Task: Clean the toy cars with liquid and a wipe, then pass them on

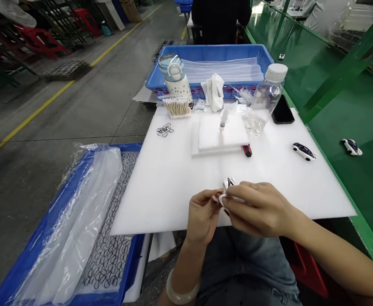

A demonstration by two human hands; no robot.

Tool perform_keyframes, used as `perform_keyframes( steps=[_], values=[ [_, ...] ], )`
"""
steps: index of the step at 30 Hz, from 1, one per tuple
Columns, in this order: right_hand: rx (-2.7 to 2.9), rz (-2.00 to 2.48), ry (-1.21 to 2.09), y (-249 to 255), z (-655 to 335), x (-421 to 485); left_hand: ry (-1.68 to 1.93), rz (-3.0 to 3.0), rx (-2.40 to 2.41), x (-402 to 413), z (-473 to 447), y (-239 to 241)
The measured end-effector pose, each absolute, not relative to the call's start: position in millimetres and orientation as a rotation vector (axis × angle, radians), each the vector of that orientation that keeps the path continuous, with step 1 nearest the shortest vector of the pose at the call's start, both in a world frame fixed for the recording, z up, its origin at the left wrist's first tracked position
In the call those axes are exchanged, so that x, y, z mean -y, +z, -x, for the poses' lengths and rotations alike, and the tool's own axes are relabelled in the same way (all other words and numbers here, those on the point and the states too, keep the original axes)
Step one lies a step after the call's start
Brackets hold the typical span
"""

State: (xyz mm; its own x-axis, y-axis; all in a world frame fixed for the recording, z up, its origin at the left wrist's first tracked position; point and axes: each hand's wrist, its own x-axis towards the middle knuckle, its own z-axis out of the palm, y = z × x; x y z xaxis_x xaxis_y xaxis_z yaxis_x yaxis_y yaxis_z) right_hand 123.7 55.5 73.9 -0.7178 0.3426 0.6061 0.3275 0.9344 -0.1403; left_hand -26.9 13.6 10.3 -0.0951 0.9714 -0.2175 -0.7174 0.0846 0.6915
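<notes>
Near the front of the white board, my left hand (204,214) is closed in a pinch; a small dark edge shows at its fingertips, too small to name. My right hand (259,208) meets it there, its fingers pinched on a small white piece (222,199), mostly hidden. Just beyond the fingertips is a small white and black toy car (229,182); I cannot tell whether it touches the right hand. Another toy car (304,151) sits at the board's right side. A loose pile of thin black loops (165,130) lies at the back left.
White blocks (223,134) carry a small syringe (224,120), with a red and black tool (247,150) beside them. Behind stand cotton swabs (176,107), a tumbler (174,78), a clear bottle (264,100), a phone (283,111) and a blue tray (218,52). A loop-filled tray (135,265) is at left.
</notes>
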Motion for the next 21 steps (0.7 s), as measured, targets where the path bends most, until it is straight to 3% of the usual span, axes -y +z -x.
perform_keyframes(
  steps=[5, 11, 16, 21],
  values=[
    [2.165, 0.842, 0.313, 68.4, -159.6, -55.7, 1.481, -0.641, -0.949, -6.0, 31.4, 10.2],
    [1.977, 1.160, 0.727, 32.1, -164.6, -49.1, 1.414, -1.504, -1.540, 2.2, 27.8, 14.3],
    [1.975, 1.138, 0.775, 20.2, -153.0, -46.6, 1.401, -2.018, -1.610, 0.2, 15.2, 4.8],
    [2.040, 1.183, 0.778, 19.1, -151.0, -49.4, 1.335, -2.017, -1.690, -2.3, 13.8, 0.1]
  ],
)
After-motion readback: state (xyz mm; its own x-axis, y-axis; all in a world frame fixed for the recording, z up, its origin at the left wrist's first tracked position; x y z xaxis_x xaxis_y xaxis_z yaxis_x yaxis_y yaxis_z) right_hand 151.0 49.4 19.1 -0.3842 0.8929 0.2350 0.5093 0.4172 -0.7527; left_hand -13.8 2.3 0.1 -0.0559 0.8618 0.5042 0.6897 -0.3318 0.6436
